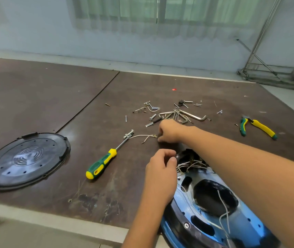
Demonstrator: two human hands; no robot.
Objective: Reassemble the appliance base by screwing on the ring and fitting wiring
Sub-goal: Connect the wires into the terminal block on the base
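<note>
As our right forearm and the frame edge hide much of it, the blue appliance base lies at the near right of the brown table. Our left hand pinches its black edge; our right hand curls at the end of a wire, and we cannot tell if it grips. Behind is a pale wall.

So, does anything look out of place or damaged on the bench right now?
Nothing looks broken, but it is untidy: screws and hex keys lie scattered mid-table, white wires spill loose from the base opening, and one loose wire lies on the table by the screwdriver.
</note>
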